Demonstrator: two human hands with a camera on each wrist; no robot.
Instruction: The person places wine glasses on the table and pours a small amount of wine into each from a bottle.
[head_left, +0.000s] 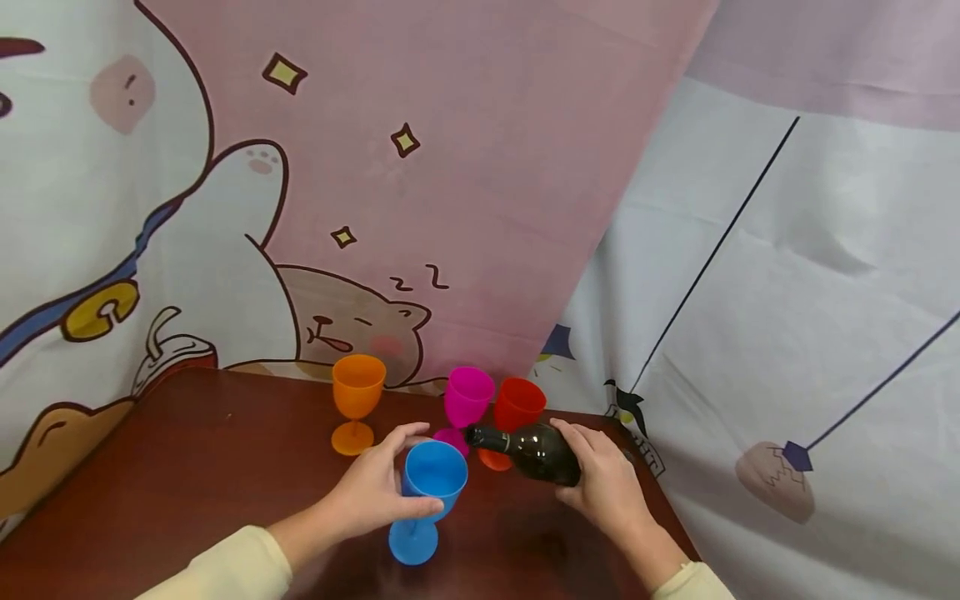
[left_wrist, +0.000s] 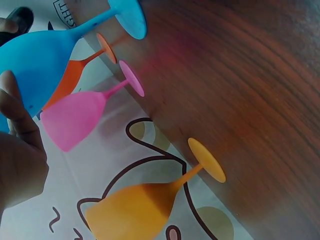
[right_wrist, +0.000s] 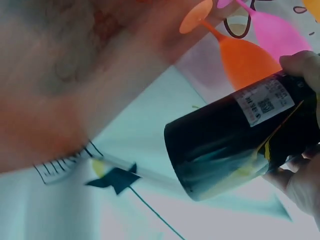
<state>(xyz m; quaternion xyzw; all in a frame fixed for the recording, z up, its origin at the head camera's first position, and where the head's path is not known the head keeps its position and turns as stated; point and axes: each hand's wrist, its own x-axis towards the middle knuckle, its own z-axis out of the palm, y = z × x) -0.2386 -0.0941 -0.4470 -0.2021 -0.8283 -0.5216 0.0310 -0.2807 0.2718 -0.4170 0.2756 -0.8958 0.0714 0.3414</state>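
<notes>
My left hand [head_left: 375, 492] holds a blue plastic goblet [head_left: 433, 473] by its bowl, thumb on the near side and fingers on the far side. The goblet is upright, its stem and foot below the hand. In my right hand [head_left: 609, 482] is a dark glass bottle [head_left: 542, 454], gripped round its body and tipped nearly level. Its neck points left, the mouth right beside the blue goblet's upper right rim. The right wrist view shows the bottle's base end and a white label [right_wrist: 265, 101]. No liquid shows at the mouth.
Behind the hands, an orange-yellow goblet [head_left: 358, 387], a pink goblet [head_left: 469, 396] and a red goblet [head_left: 519, 402] stand upright on the dark brown table [head_left: 247, 450]. The bottle partly covers the red one. A cartoon-printed cloth [head_left: 480, 208] hangs along the table's back and right edges.
</notes>
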